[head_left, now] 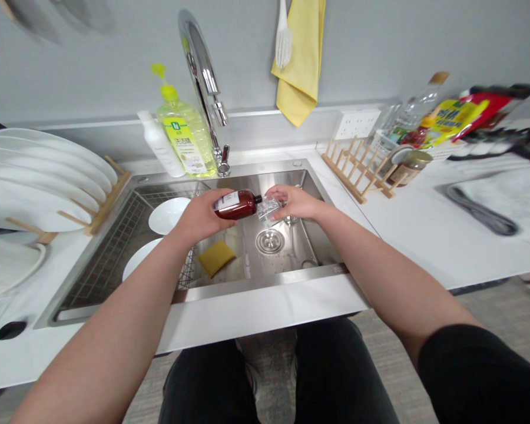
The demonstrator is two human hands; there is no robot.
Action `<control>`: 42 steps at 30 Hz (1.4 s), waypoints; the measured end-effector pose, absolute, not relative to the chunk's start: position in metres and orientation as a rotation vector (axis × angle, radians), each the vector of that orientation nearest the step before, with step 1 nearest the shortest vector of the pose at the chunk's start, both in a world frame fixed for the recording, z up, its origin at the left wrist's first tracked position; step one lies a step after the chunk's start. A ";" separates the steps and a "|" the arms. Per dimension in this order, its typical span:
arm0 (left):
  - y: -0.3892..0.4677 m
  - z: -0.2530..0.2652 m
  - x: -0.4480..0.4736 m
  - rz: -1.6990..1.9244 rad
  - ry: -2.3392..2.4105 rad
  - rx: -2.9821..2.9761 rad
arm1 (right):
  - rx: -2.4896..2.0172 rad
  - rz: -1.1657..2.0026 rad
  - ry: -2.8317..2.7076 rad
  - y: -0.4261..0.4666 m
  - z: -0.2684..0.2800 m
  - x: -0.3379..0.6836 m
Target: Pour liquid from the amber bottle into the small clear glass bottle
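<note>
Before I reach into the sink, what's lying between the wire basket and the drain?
In the head view, a yellow sponge lies between the wire basket and the drain.

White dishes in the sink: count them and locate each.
2. The farther dish lies in the left part of the sink; the nearer dish lies in front of it, partly covered by the left forearm, which may hide more.
</note>
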State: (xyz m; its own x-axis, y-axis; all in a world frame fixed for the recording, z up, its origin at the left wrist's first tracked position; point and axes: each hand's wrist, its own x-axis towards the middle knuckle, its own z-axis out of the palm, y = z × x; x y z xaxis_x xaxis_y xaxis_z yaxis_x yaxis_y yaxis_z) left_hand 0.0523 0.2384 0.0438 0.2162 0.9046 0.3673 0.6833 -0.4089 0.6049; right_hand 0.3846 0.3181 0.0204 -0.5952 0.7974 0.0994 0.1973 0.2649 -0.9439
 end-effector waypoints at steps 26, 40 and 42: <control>0.244 0.040 0.052 1.395 0.913 1.482 | -0.776 1.194 -1.743 0.223 0.107 0.408; 0.238 0.038 0.055 1.399 0.895 1.465 | -1.379 0.682 -1.423 0.049 0.049 0.586; 0.237 0.038 0.054 1.404 0.915 1.456 | -1.428 0.602 -1.384 0.045 0.037 0.606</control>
State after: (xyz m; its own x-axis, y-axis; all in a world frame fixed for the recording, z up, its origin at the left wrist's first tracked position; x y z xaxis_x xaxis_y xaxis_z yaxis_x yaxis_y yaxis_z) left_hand 0.0545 0.2370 0.0383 0.0856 0.9373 0.3378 -0.0702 -0.3325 0.9405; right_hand 0.6064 0.0454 0.0365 0.2162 0.9333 0.2867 0.4272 0.1736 -0.8873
